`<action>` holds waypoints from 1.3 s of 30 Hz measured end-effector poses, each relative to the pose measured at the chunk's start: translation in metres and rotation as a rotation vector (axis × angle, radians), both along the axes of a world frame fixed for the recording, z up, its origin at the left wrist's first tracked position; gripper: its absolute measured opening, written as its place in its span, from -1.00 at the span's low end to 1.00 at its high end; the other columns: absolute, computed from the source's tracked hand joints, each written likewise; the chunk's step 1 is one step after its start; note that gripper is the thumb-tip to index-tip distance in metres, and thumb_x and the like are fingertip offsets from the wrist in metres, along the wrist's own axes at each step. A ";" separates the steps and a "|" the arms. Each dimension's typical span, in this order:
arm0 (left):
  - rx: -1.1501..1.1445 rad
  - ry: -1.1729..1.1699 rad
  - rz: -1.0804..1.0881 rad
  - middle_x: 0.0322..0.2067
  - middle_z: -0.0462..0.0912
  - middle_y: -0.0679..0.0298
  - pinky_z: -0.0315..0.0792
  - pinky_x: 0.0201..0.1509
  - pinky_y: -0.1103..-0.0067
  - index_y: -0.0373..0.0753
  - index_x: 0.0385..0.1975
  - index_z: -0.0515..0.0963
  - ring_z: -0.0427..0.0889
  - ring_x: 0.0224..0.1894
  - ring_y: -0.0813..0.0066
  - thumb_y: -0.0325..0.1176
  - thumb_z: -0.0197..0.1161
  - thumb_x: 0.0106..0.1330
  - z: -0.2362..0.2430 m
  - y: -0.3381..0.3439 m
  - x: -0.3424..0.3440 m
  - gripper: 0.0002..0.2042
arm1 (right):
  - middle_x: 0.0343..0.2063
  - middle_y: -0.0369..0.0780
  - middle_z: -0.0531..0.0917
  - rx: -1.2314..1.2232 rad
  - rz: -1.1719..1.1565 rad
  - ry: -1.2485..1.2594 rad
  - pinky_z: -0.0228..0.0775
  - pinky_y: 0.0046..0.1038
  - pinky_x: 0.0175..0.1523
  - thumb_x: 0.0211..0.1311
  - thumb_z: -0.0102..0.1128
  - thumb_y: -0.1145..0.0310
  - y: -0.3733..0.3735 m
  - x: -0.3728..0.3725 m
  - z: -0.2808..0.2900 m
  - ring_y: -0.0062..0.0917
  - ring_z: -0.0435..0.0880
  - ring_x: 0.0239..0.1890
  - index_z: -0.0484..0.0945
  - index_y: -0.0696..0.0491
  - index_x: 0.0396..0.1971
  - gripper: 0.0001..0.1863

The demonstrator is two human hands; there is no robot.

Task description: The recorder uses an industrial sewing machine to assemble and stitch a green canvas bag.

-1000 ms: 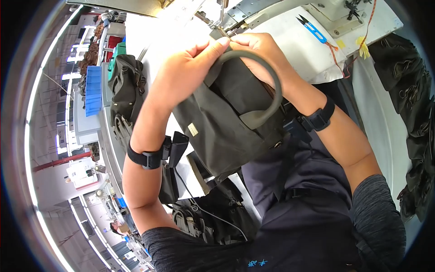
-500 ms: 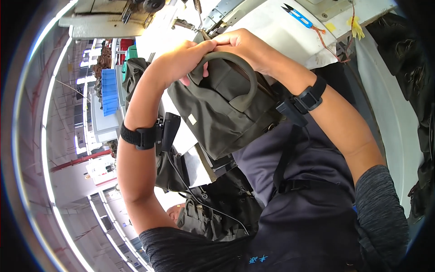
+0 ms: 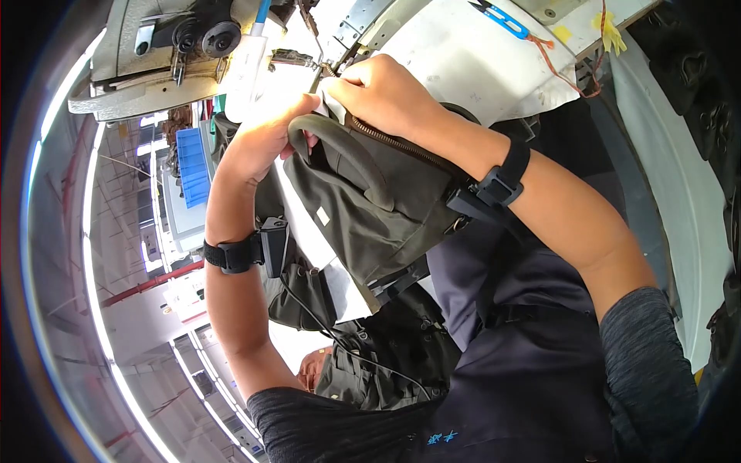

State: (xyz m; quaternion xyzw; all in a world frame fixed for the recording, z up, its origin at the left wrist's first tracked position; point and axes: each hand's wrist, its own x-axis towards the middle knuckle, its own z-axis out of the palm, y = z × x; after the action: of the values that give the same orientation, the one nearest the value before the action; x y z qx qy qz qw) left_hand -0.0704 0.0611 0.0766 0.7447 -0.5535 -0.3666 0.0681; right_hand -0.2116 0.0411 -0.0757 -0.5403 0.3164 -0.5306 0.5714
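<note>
A dark olive fabric bag with a rounded carry handle hangs at the table edge against my body. Along its upper side runs an opening edged by a brass-toned zipper. My left hand is closed on the bag's fabric beside the handle, its fingertips showing under the handle's left end. My right hand is closed with bent fingers on the bag's edge at the zipper's far end. What lies between its fingertips is partly hidden. Both hands are close to the sewing machine's metal foot area, under bright light.
A sewing machine head with black dials stands at the far left. Blue thread snips with an orange cord lie on the white table. More dark bags are heaped low beside me. Blue bins stand farther left.
My hands have moved apart, the left one leftward and down. The bag has turned, baring more of its zipper. The view has shifted, showing more of the sewing machine.
</note>
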 end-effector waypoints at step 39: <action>-0.776 0.203 -0.257 -0.20 0.73 0.23 0.53 -0.06 0.60 -0.37 -0.20 0.73 0.67 -0.20 0.55 -0.44 0.40 0.36 -0.072 -0.003 0.040 -0.86 | -0.72 -0.11 0.33 -0.217 -0.038 0.004 0.25 -0.38 -0.42 0.34 0.21 0.33 -0.006 -0.007 0.003 -0.56 0.17 -0.59 0.37 0.29 -0.56 -0.63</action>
State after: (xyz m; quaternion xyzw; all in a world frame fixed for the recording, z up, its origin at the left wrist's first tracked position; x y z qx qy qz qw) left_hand -0.0304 0.0586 0.0050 0.5489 -0.7294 -0.2080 0.3514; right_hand -0.2187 0.0350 -0.0724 -0.5941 0.2683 -0.5712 0.4987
